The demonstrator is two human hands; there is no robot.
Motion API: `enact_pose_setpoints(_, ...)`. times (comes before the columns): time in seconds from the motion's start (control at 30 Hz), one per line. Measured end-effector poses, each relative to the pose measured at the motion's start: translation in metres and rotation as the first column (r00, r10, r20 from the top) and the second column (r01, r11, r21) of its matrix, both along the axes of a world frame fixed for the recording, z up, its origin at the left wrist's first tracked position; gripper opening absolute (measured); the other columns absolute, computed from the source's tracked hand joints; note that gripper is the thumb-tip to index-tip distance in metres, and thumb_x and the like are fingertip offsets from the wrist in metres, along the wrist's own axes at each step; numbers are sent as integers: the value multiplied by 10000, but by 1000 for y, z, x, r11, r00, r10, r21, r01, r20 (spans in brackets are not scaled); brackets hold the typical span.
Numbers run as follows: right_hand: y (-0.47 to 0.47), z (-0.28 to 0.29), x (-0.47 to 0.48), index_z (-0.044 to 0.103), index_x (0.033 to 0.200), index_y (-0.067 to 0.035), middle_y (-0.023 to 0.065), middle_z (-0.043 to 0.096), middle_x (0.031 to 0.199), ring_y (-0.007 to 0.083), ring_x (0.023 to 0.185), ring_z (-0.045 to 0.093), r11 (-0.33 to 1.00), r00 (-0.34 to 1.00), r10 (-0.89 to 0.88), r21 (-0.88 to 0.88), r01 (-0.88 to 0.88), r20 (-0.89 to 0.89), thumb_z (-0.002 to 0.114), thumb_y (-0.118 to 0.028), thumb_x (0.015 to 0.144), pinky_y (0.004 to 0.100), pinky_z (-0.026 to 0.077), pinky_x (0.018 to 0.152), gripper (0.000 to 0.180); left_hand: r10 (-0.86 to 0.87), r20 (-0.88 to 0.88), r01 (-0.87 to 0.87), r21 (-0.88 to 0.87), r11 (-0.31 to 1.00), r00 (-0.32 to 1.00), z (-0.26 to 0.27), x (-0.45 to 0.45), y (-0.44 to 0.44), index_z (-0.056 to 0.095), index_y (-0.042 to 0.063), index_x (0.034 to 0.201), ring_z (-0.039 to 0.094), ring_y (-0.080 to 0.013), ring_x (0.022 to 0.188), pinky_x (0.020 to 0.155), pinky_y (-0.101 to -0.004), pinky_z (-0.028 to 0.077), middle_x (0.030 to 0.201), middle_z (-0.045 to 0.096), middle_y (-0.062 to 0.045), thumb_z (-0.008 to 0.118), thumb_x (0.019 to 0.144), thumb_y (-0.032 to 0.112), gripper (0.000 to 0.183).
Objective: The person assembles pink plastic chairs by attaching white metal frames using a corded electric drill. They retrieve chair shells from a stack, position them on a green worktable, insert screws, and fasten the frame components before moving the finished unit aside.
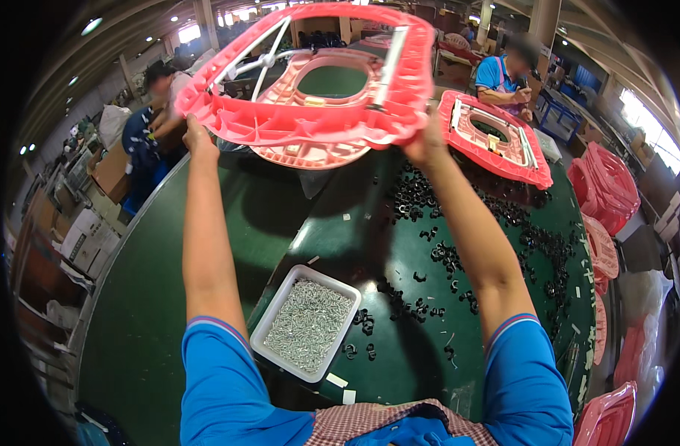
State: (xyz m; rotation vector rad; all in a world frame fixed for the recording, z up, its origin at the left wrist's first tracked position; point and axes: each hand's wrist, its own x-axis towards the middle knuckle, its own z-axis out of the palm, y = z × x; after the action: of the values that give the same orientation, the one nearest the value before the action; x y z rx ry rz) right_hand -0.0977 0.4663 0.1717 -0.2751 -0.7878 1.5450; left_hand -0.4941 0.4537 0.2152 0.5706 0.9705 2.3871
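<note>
With arms stretched out, I hold up a pink-red plastic frame point(317, 120) above the far part of the green table point(150, 279). My left hand point(199, 136) grips its lower left corner and my right hand point(426, 142) its lower right corner; some fingers are hidden behind it. White bars point(393, 64) are fitted across both sides of the frame. Behind or beneath it shows a paler pink plastic part with an oval opening point(301, 158); whether the two touch I cannot tell. A white plastic tray point(256, 340) of small metal screws or pins stands nearest to me.
Black plastic clips point(412, 195) lie scattered over the table's right half. Another pink frame point(496, 161) sits at the far right, before a co-worker point(490, 78). A second person point(150, 120) is at the left. Pink frames point(605, 187) are stacked beyond the right edge.
</note>
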Motion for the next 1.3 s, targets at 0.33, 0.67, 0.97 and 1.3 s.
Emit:
enact_pose_setpoints(0.33,-172,-262,71,509,1217,50,145,653,1022,141,842,638,981,585,54,67,-183,809,534,-132,897,248,517,700,368,-510,-360,320,-469,823,781,-267,195,-50,661,93,965,558,-93,782,661,-254,448,893,644,5,624,836,202,174)
enact_pose_setpoints(0.67,-343,-345,310,538,1198,5,80,652,987,117,817,624,975,528,-93,-31,222,844,566,-180,893,255,499,728,358,-848,-530,507,-734,452,-11,-362,455,-118,607,12,1073,590,-141,936,818,-266,448,1008,639,-62,581,877,234,297)
enact_pose_setpoints(0.97,-508,-368,663,597,1098,13,98,675,884,128,750,639,650,377,-512,62,757,772,576,-109,875,251,503,638,254,-707,-602,-455,-547,703,-371,-502,636,-102,387,140,1378,284,-344,1330,1032,-513,277,1471,285,-128,351,863,643,721)
enact_pose_setpoints(1.3,-516,-632,1061,611,961,3,134,660,872,217,765,645,-288,239,223,-170,942,945,653,-226,722,375,508,652,333,-526,-692,-269,-455,849,-494,-496,755,-383,327,52,1401,144,-351,1392,1068,-577,35,1498,221,-156,293,938,425,596)
